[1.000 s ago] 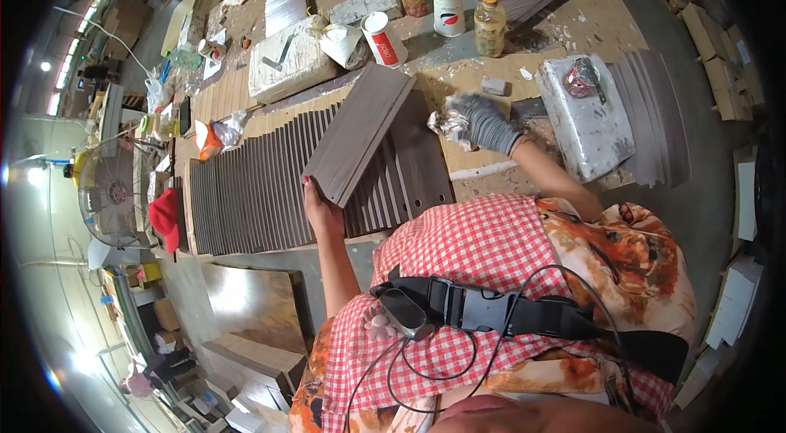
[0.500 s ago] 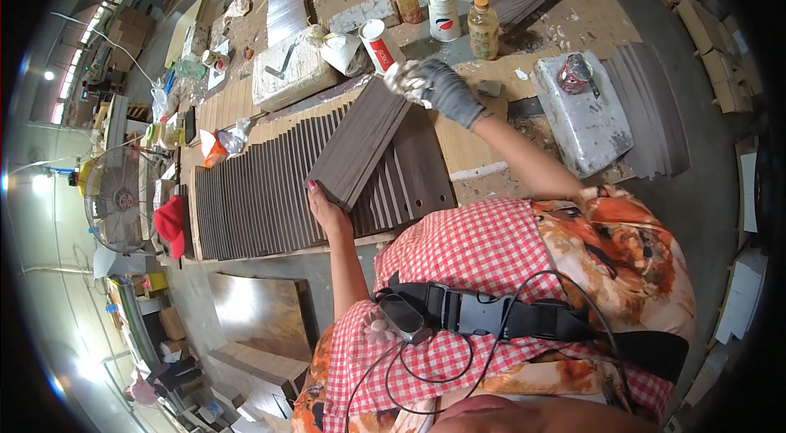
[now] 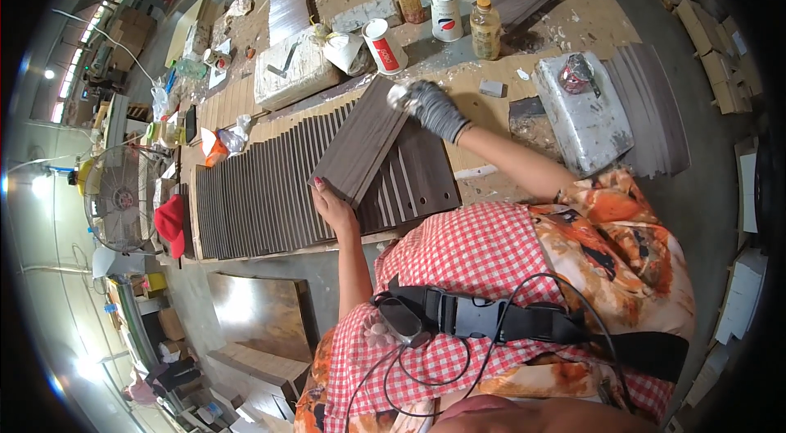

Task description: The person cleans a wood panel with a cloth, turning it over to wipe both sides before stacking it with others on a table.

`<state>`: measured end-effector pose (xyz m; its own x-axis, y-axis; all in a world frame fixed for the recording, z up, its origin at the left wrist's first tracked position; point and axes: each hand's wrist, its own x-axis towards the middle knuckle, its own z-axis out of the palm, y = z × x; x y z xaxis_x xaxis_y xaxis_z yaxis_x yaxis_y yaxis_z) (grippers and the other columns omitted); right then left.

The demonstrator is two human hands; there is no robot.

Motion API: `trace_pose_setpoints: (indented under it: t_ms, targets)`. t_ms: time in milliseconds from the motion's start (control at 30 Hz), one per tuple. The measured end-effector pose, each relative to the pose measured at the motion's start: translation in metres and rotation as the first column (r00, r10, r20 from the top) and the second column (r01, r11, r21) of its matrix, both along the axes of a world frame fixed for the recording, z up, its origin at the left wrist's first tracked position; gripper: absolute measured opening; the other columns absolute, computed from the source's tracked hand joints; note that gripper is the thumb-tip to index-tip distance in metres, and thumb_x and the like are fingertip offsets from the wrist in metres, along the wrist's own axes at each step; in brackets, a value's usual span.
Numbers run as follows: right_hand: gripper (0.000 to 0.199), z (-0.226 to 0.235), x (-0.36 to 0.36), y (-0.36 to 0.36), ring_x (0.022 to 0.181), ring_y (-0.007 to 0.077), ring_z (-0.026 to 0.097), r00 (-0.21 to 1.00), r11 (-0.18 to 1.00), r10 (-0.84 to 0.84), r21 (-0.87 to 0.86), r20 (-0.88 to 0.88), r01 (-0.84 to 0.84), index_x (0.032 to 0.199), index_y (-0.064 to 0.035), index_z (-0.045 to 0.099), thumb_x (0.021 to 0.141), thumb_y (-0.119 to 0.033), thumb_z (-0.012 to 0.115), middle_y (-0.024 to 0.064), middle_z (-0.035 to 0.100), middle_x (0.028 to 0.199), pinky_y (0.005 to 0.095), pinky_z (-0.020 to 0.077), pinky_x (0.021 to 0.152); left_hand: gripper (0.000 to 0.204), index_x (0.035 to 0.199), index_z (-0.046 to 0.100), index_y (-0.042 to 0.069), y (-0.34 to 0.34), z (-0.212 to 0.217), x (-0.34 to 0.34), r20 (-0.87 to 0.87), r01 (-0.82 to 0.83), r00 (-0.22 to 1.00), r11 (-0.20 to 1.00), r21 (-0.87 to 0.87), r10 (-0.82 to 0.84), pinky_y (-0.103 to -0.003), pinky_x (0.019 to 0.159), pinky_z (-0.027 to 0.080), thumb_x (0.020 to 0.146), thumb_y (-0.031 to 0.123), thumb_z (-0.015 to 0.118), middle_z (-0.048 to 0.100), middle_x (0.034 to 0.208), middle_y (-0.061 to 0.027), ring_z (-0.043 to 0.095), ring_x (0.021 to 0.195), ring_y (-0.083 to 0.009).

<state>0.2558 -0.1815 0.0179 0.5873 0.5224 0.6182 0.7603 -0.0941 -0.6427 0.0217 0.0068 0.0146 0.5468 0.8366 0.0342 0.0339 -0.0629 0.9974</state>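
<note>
My left hand (image 3: 332,205) steadied the dark panel (image 3: 360,141) — my gloved right hand (image 3: 434,108), grip closed on a pale wad (image 3: 399,96), was wiping its top end and needed a stroke downward next.

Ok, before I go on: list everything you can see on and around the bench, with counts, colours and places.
dark board: 1, brown, tilted over the slats, held at both ends
slats: one long row, dark brown, laid side by side on the bench
cups: 2, white with red, back of the bench
bottles: 2, amber, beside the cups
foil-wrapped block: 1, silvery, to the right
grey panel stack: 1, far right
red cap: 1, left end of the slats
fan: 1, grey, far left
left hand: bare, at the board's near end
right hand: grey glove, at the board's far end, something pale in it
</note>
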Motion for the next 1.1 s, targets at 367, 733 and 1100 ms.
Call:
trace_pose_setpoints:
  t_ms: [367, 733, 1100]
  targets:
    - [0.026, 0.004, -0.008, 0.02, 0.107, 0.0243, 0.057, 0.905, 0.895, -0.164, -0.446, -0.392, -0.031, 0.106, 0.0015, 0.06, 0.087, -0.017, 0.059, 0.0205, 0.06, 0.108, 0.0348, 0.0409, 0.103, 0.043, 0.105, 0.053, -0.004, -0.007, 0.005, 0.001, -0.024, -0.021, 0.999, 0.99, 0.141, 0.025, -0.03, 0.083, 0.039, 0.101, 0.037, 0.038, 0.054, 0.093, -0.0083, 0.048, 0.086, -0.0167]
    - [0.029, 0.04, -0.022, 0.013, 0.1, 0.029, 0.057, 0.991, 0.846, -0.108, -0.515, 0.084, 0.136, 0.102, 0.0011, 0.063, 0.082, -0.018, 0.067, 0.0168, 0.062, 0.104, 0.0364, 0.0445, 0.095, 0.043, 0.101, 0.051, -0.002, -0.016, 0.017, 0.003, 0.03, -0.026, 0.999, 0.994, 0.107, 0.023, -0.028, 0.078, 0.039, 0.101, 0.039, 0.039, 0.051, 0.088, -0.0054, 0.044, 0.081, -0.0143]
    - [0.031, 0.032, -0.023, 0.021, 0.096, 0.0318, 0.058, 0.991, 0.845, -0.051, -0.524, 0.122, 0.108, 0.105, -0.0002, 0.062, 0.083, -0.022, 0.063, 0.0171, 0.062, 0.094, 0.0389, 0.0457, 0.091, 0.037, 0.101, 0.051, -0.002, -0.012, 0.019, -0.005, 0.034, 0.012, 0.999, 0.989, 0.147, -0.017, -0.027, 0.076, 0.038, 0.102, 0.033, 0.037, 0.05, 0.086, -0.0046, 0.044, 0.079, -0.0135]
